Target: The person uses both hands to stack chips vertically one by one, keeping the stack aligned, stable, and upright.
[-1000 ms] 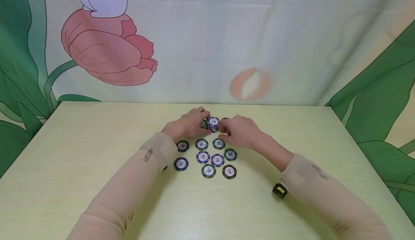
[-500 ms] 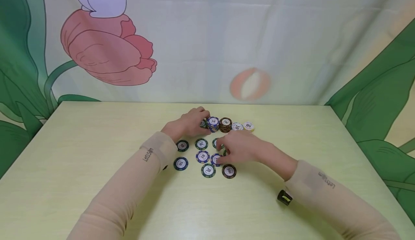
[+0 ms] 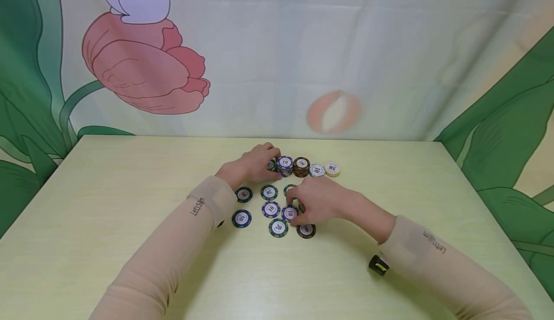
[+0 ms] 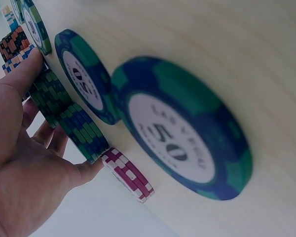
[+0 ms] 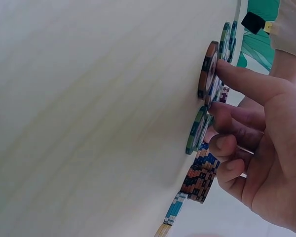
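Poker chips lie flat and in stacks on the table. My left hand (image 3: pixel 258 162) wraps round the green stack (image 4: pixel 50 96) and the blue-green stack (image 4: pixel 84 132), its thumb in front and its fingers behind. Right beside it stands the blue stack (image 3: pixel 284 165). My right hand (image 3: pixel 319 198) holds the edges of a flat blue "10" chip (image 3: pixel 289 213) between thumb and curled fingers. The thumb overlaps a brown chip (image 5: pixel 208 71); the hand partly hides green chips near it. Another blue "10" chip (image 3: pixel 271 209) lies to the left.
Brown (image 3: pixel 301 166), light blue (image 3: pixel 317 170) and yellow (image 3: pixel 332 169) stacks continue the back row rightward. A pink-white stack (image 4: pixel 128 175) stands at its left end. Loose blue-green "50" chips (image 3: pixel 241 218) and green "20" chips (image 3: pixel 278 227) lie in front. A printed curtain hangs behind.
My right hand has come from the back row towards me, uncovering the right-hand stacks, and settled round the blue chip. My left hand has stayed at its stacks.
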### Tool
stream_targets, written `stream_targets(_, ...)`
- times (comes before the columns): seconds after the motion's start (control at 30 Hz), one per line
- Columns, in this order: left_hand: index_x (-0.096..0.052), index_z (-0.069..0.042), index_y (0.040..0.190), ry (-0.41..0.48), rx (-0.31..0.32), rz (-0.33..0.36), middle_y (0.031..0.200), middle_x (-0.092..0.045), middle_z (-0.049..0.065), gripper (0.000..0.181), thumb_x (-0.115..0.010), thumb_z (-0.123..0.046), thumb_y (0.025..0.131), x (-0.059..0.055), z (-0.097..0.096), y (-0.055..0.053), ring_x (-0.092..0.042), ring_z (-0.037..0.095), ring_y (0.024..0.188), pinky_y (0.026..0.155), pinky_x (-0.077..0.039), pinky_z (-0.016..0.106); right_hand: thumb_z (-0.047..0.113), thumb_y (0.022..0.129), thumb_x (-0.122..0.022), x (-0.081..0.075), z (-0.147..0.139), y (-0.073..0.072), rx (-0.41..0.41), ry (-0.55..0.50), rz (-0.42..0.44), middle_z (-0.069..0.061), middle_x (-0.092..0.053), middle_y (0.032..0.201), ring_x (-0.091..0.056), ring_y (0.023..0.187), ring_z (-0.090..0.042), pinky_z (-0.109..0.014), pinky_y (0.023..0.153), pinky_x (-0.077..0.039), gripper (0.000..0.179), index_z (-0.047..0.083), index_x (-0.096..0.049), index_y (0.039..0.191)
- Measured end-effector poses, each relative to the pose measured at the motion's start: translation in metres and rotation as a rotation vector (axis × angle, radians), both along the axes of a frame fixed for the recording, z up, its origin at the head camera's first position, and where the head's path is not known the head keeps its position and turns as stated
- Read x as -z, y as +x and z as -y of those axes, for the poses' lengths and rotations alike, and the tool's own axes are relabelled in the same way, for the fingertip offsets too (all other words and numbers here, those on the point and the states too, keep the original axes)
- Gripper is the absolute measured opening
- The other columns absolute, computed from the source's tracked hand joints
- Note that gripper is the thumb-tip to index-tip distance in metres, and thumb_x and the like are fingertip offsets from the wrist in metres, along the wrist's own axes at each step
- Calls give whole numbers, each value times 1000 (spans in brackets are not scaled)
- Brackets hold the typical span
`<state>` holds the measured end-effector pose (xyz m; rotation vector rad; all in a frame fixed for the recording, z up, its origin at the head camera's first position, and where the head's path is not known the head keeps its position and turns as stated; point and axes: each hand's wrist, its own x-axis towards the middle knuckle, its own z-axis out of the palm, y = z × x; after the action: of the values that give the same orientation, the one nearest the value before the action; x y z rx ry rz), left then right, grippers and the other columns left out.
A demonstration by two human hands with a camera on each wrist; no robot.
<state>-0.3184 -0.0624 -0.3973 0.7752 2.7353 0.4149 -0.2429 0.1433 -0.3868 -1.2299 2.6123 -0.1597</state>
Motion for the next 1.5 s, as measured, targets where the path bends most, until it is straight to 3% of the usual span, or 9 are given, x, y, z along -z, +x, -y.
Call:
stream_targets(0.5, -53, -7, 140, -2, 9, -3, 148, -44, 15, 52, -71, -33, 99, 0, 1, -1, -43, 33, 134, 107, -40, 53, 37, 86, -78, 1, 3, 2, 4, 20, 0, 13, -56, 59, -53, 53, -4, -27, 50, -43, 32, 13, -72, 107)
stream_targets(0.87, -54, -7, 139, -2, 7, 1, 147, -45, 15, 51, -71, -33, 99, 0, 0, 0, -43, 32, 134, 108, -40, 51, 36, 87, -74, -1, 0, 0, 13, 0, -54, 11, -52, 56, -45, 50, -5, -28, 49, -39, 34, 11, -69, 109)
stream_targets(1.1, -54, -6, 139, -3, 0, -2, 147, -45, 15, 51, -71, -32, 99, -2, 0, 0, -44, 32, 132, 109, -40, 50, 38, 89, -74, -8, -1, -9, 77, -40, -92, 11, -57, 62, -54, 55, -7, -29, 55, -46, 39, 8, -69, 112)
stream_targets(1.3, -54, -7, 140, -7, 0, 3, 147, -45, 15, 52, -71, -33, 99, -2, 0, 1, -44, 32, 133, 108, -41, 51, 39, 86, -75, -10, -3, -15, 168, -51, -94, 11, -59, 67, -57, 59, -8, -32, 50, -46, 36, 12, -68, 110)
stream_targets(1.5, -53, -7, 141, -11, -1, -1, 148, -45, 15, 52, -70, -34, 99, -1, 0, 0, -43, 32, 133, 108, -41, 52, 34, 87, -74, -9, -2, -22, 177, -74, -113, 9, -59, 67, -57, 58, -8, -29, 51, -46, 36, 9, -68, 112)
